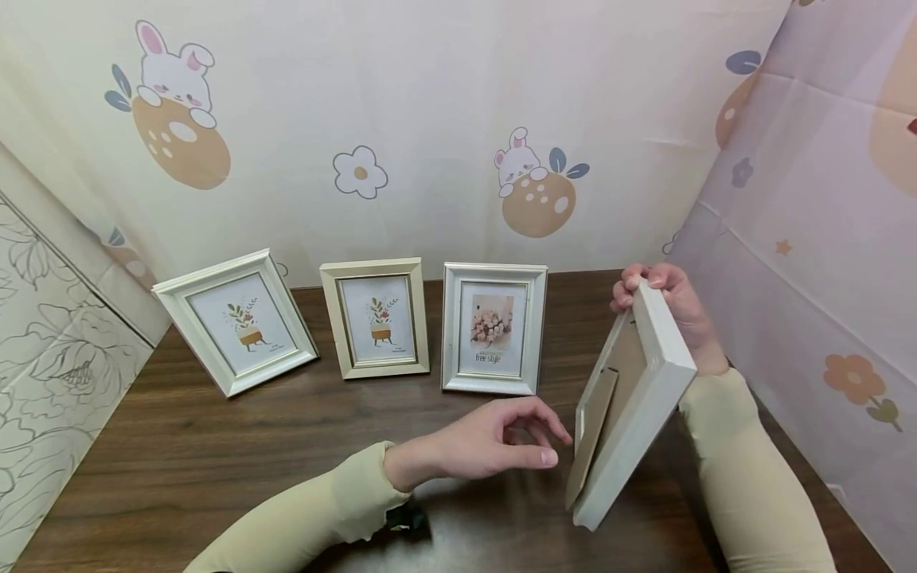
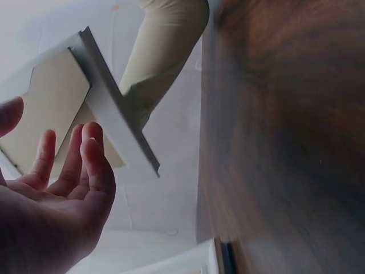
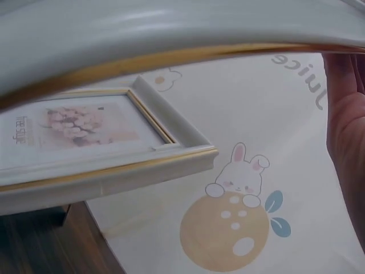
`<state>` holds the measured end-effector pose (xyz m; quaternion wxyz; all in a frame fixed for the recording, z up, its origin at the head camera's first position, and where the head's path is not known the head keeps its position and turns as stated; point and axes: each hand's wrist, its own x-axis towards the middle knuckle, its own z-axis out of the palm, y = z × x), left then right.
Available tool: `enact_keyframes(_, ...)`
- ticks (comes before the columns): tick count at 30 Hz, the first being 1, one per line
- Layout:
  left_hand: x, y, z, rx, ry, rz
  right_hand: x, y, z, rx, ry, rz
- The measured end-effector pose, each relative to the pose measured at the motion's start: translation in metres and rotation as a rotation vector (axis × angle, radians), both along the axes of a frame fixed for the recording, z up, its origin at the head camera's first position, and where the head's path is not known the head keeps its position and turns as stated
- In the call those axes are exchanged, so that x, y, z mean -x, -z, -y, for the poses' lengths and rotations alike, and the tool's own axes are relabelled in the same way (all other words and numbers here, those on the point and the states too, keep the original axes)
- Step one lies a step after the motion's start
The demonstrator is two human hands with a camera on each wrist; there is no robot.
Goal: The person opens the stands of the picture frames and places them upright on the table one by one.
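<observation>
My right hand (image 1: 677, 310) grips a white picture frame (image 1: 648, 422) by its upper edge and holds it tilted, its back facing left. On that brown back, a flat easel stand (image 1: 596, 434) angles slightly outward. My left hand (image 1: 487, 442) hovers just left of the stand, thumb and fingers loosely bent and holding nothing. From the left wrist view, the left hand's fingertips (image 2: 94, 142) lie in front of the frame's back (image 2: 51, 91); whether they touch it I cannot tell. The held frame's gold-lined moulding (image 3: 171, 28) fills the top of the right wrist view.
Three frames stand in a row along the back of the dark wooden table (image 1: 215, 469): a tilted white one (image 1: 286, 318), a cream one (image 1: 419, 318) and a white one (image 1: 449, 334) with a flower picture. Patterned curtains (image 1: 430, 95) enclose the back and sides.
</observation>
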<state>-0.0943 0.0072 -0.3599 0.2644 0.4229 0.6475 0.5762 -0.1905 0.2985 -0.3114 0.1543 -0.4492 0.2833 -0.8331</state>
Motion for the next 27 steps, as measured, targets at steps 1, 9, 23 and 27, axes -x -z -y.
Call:
enact_keyframes(1, -0.001, 0.0, -0.002, 0.01, 0.001, 0.007, 0.0, 0.0, 0.001, 0.002, -0.002, -0.01)
enact_keyframes(9, -0.012, 0.001, -0.009, 0.052, -0.032, -0.012, 0.001, -0.001, 0.003, 0.009, 0.006, -0.044)
enact_keyframes(23, -0.018, 0.002, -0.013, 0.085, -0.084, -0.09, -0.001, -0.003, 0.0, 0.022, -0.002, -0.01)
enact_keyframes(27, -0.017, 0.002, -0.011, 0.074, -0.083, -0.101, -0.003, -0.004, 0.0, 0.025, 0.004, -0.009)
